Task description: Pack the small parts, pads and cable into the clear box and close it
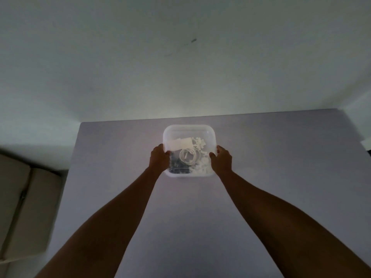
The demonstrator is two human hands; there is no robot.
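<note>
The clear box (pixel 188 130) sits near the far edge of the pale table, with its translucent lid on top. Through the lid I see a coiled white cable (pixel 188 155), pale pads (pixel 181 144), small white parts (pixel 200 167) and dark small parts (pixel 178 168). My left hand (pixel 160 158) grips the box's left side, thumb resting on the lid. My right hand (pixel 221 160) grips the right side the same way. Both arms reach straight forward across the table.
The pale lavender table (pixel 261 157) ends just behind the box against a white wall (pixel 180 57). To the left, below table level, stands beige furniture (pixel 22 197). A small object shows at the far right edge (pixel 366 144).
</note>
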